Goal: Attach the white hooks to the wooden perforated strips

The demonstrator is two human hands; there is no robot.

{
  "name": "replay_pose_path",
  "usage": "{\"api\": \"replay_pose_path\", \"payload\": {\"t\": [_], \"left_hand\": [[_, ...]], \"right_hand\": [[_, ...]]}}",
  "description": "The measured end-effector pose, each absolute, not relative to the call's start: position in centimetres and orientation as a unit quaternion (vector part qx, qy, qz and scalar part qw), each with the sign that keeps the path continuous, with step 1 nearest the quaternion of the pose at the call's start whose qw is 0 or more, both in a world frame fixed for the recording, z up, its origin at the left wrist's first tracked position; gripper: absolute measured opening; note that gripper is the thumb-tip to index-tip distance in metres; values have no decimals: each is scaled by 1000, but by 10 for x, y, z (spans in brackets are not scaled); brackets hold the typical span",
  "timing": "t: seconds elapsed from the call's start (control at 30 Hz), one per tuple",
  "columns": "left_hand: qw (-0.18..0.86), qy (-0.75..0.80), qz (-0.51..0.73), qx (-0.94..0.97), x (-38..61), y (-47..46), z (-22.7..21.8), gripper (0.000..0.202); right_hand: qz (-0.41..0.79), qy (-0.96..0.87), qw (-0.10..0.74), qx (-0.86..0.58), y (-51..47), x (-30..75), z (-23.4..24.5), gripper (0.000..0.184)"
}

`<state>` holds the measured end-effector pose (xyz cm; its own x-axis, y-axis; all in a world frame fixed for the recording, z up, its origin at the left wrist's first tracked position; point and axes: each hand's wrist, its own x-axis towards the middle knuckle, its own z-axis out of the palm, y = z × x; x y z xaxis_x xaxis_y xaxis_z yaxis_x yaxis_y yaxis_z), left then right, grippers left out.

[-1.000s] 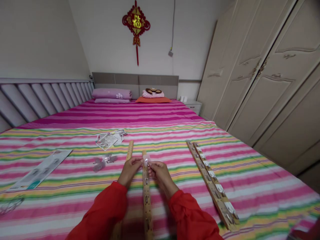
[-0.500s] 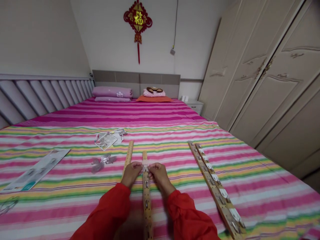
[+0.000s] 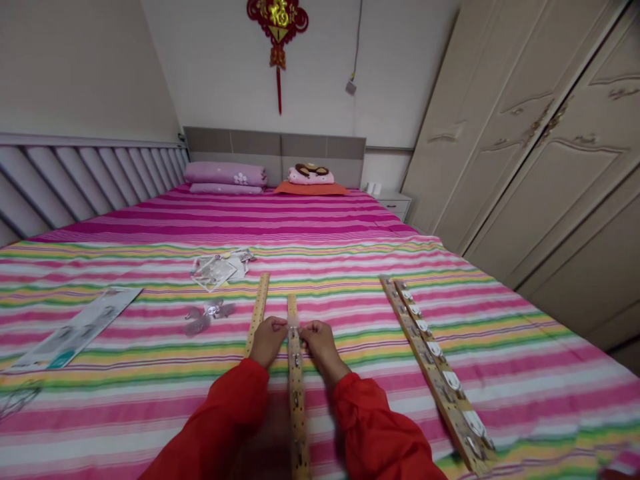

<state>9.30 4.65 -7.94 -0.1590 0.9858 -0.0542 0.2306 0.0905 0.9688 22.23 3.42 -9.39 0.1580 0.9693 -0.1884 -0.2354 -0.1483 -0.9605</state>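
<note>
Here, the left hand (image 3: 269,341) and right hand (image 3: 318,340) pinch a blurred clear hook (image 3: 293,324) against the wooden strip (image 3: 296,373); loose hooks (image 3: 203,318) lie nearby on the bed (image 3: 350,267).

We see a big bed (image 3: 320,227) with a pink striped cover. Pink pillows (image 3: 225,175) lie by the gray headboard (image 3: 275,143). A red knot charm (image 3: 277,20) hangs on the white wall (image 3: 210,60). Tall cream wardrobe doors (image 3: 540,133) stand on the right, beside a small white nightstand (image 3: 395,203).

Setting: home bedroom. Evidence: large bed (image 3: 320,227) with striped sheet, pillows (image 3: 225,175) at headboard, wardrobe (image 3: 540,133), red wall ornament (image 3: 278,20).
</note>
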Motion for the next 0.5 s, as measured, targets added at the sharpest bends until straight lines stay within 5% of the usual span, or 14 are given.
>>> {"api": "replay_pose_path", "payload": {"t": [0.5], "left_hand": [[421, 577, 476, 513, 95, 40, -85, 23]], "right_hand": [[539, -344, 566, -521, 36, 221, -105, 10]]}}
